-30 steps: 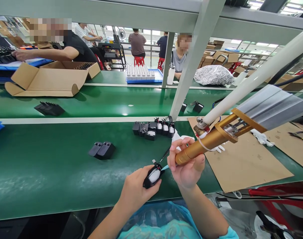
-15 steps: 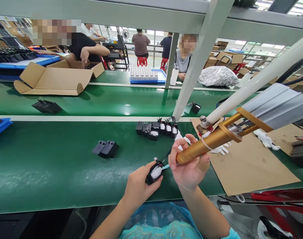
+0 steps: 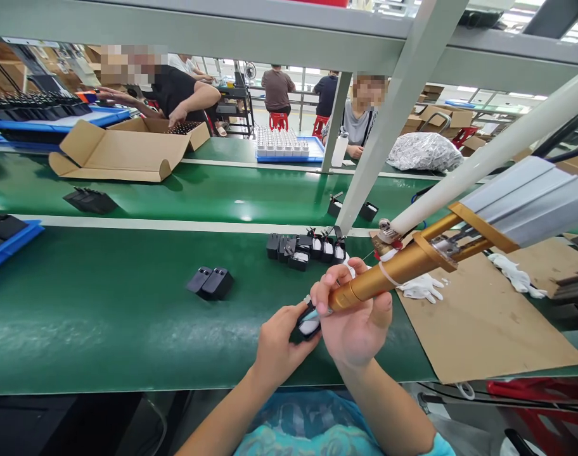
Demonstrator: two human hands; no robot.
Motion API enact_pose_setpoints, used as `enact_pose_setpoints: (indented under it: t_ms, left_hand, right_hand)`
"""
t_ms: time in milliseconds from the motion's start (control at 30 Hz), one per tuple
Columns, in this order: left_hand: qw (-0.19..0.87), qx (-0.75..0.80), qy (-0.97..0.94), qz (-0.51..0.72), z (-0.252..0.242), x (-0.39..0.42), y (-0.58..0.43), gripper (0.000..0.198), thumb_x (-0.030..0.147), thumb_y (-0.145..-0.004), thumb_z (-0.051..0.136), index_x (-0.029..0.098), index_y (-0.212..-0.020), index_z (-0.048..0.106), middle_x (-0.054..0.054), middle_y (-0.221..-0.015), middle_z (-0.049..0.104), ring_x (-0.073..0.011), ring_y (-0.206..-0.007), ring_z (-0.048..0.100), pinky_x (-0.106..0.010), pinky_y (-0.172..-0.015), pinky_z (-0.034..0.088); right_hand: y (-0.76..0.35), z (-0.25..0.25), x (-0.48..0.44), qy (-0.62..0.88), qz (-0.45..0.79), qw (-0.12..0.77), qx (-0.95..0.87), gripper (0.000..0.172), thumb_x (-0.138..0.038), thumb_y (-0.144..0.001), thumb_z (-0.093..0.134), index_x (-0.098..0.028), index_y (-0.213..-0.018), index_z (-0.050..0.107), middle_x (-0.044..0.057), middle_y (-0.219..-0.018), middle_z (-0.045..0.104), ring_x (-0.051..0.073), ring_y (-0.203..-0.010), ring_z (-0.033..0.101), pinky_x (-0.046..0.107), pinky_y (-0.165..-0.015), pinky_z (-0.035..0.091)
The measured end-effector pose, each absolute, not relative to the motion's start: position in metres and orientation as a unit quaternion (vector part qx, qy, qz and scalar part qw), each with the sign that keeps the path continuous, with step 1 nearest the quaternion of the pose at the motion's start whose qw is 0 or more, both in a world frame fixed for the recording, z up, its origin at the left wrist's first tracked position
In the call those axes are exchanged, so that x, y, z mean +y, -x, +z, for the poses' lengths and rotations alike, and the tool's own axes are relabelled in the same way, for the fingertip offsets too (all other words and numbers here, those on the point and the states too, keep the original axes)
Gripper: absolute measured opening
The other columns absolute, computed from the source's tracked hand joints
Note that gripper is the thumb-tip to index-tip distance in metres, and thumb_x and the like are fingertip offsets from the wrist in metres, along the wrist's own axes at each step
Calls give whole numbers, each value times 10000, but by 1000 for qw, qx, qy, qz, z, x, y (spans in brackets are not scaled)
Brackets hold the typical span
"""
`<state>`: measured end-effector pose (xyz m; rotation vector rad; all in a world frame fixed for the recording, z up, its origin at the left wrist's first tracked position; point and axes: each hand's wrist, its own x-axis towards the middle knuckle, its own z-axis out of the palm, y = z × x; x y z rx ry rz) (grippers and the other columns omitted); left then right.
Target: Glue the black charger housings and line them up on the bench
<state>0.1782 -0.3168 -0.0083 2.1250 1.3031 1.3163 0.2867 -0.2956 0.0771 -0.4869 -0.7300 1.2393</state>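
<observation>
The left hand point(image 3: 280, 342) pinches a small black plastic charger housing with a white insert point(image 3: 309, 324) just above the green table point(image 3: 103, 316). The right hand point(image 3: 353, 323) grips a gold metal tool barrel point(image 3: 381, 280), its tip seemingly touching the housing.

Lower centre: the left hand point(image 3: 277, 345) holds an adapter point(image 3: 309, 327) just left of the right hand point(image 3: 355, 324), which grips a tool point(image 3: 388, 273) slanting toward upper right. Behind them, a cluster of parts point(image 3: 305, 248); left of centre, two housings point(image 3: 210, 282); lower right, a cardboard sheet point(image 3: 479, 326); upper left, an open carton point(image 3: 122, 151).
</observation>
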Motion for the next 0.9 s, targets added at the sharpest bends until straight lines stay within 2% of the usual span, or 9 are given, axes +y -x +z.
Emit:
enact_pose_setpoints:
  t_ms: [200,367,567,667,767,833,900]
  left_hand:
    - [172,448,-743,466,-7,-315,-179,337,253,-802,640,190,-1126,575,-46,-940,718,-175,-817,681,-261,-694,547]
    - [173,463,-755,431,-8,-315,-174,329,284,-811,627,198,-1125,584,-39,-896,725,-173,-772,686,-260,-679,544]
    - [138,516,-777,333,-25,-312,-146,384,320,-802,639,212,-1168,597,-40,-900,724,-180,-751,691,-275,-671,552]
    - [152,532,-773,311,-29,-312,-127,394,318,-779,659,238,-1163,618,-51,-1041,704,-197,-883,686,-307,-765,564]
    - [209,523,-772,294,-23,-308,-115,477,343,-772,679,257,-1232,589,-71,-1247,632,-253,-1172,570,-391,-935,515]
    - [260,514,-764,291,-15,-302,-113,445,345,-858,584,259,-1293,547,-73,-1332,575,-254,-1283,474,-434,-1010,458]
    - [303,514,-747,295,-8,-296,-116,364,314,-948,429,262,-1282,562,-59,-1330,579,-226,-1276,486,-427,-1025,445]
  right_hand:
    - [-288,76,-296,182,568,727,-340,315,-590,-825,434,-297,-905,518,-26,-801,562,105,-468,467,308,-537,372]
    - [-287,76,-296,197,567,728,-332,457,-637,-819,360,-319,-1120,490,-9,-827,560,92,-405,406,304,-465,351]
    - [-292,73,-292,203,560,736,-322,515,-671,-798,349,-327,-1153,493,-8,-837,549,90,-405,409,301,-459,348]
    - [-298,71,-289,217,553,737,-323,506,-655,-803,357,-326,-1161,499,-6,-838,547,91,-415,408,300,-469,345]
    - [-304,69,-286,227,541,744,-320,482,-635,-811,363,-322,-1148,508,-9,-826,538,92,-418,401,297,-468,337]
    - [-307,68,-285,225,537,749,-316,458,-614,-820,373,-319,-1142,512,-8,-827,539,94,-422,403,296,-471,333]
    - [-310,66,-284,219,534,754,-313,437,-587,-834,374,-314,-1145,514,-3,-836,547,96,-428,413,298,-478,334]
